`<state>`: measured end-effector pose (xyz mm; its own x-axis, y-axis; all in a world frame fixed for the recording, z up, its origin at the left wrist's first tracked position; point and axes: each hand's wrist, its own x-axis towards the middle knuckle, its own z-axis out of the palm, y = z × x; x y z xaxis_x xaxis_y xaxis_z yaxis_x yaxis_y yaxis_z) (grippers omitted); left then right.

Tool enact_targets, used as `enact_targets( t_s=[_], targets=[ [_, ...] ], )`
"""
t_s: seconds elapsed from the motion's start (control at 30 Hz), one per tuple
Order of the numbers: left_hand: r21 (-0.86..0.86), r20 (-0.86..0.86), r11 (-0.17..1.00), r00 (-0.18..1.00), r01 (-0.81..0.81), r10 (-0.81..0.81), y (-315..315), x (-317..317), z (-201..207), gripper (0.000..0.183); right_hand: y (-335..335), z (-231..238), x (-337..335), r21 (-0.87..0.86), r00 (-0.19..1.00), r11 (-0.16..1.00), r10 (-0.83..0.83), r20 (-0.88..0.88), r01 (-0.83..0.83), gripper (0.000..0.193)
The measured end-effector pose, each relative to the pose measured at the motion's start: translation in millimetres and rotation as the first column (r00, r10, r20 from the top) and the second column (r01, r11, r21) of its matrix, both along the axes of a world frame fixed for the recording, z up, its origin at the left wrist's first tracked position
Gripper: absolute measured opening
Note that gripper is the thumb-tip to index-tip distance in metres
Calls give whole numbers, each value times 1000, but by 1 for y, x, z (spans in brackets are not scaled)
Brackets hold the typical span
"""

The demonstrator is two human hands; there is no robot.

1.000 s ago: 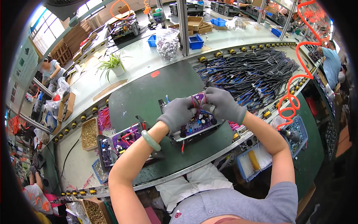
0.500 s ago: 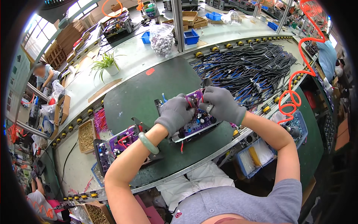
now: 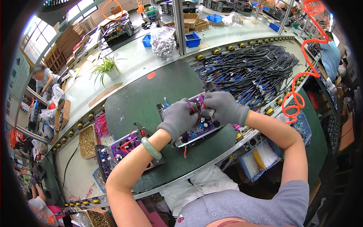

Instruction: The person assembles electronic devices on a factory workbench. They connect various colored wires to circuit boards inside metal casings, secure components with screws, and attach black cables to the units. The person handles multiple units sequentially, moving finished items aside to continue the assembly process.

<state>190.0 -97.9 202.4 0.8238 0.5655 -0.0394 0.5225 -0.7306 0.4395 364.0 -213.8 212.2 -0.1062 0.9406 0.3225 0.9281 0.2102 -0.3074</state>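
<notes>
Head view: both hands, in grey gloves, meet over a purple board point(image 3: 204, 126), which lies directly below the fingers on a green mat point(image 3: 151, 92). The left hand point(image 3: 179, 118) and the right hand point(image 3: 226, 108) sit just beside each other, fingers curled in and tips drawn close. They pinch at red wires point(image 3: 193, 107) near the board's far edge, though the gloves partly cover the tips, so the exact grip is hard to make out. A red lead point(image 3: 185, 152) hangs off the board's near side, toward the body from the left fingers, and a blue lead point(image 3: 165, 101) stands up just to their left. Farther left of the fingers, partly behind the left forearm with its green bangle point(image 3: 152, 148), is a second board point(image 3: 126, 145). Left of that stands a tray point(image 3: 88, 142) of small brass-coloured parts. Beyond the right fingers spreads a heap of black cables point(image 3: 257, 68). Right of the fingers, well apart, dangles an orange hose point(image 3: 301, 77). Far beyond the left fingers stands a potted plant point(image 3: 107, 68).
</notes>
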Motion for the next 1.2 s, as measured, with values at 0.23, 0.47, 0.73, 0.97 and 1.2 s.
enact_targets(
  t_s=[0.23, 0.47, 0.73, 0.97, 1.2],
  targets=[
    [-2, -10, 1000, 1000, 6, -6, 1, 0, -1, 19, 2, 8, 0, -73, 996, 994, -82, -37, 79, 18],
    [-10, 6, 1000, 1000, 28, -28, -5, 0, 10, 20, 5, -5, 5, -48, 1000, 999, -9, 27, 10, 16],
    [-17, 47, 999, 998, 37, -36, 0, -1, 5, 19, 4, 16, 12, -125, 902, 972, 232, 364, -199, 10],
    [-10, 40, 999, 999, 37, -36, 1, -3, 1, 21, 5, 10, -12, -67, 887, 990, 142, 439, -125, 12],
    [-10, -16, 996, 995, 94, -94, -3, 2, 8, 20, 15, 5, -3, -219, 855, 968, 218, 471, -127, 23]
  ],
)
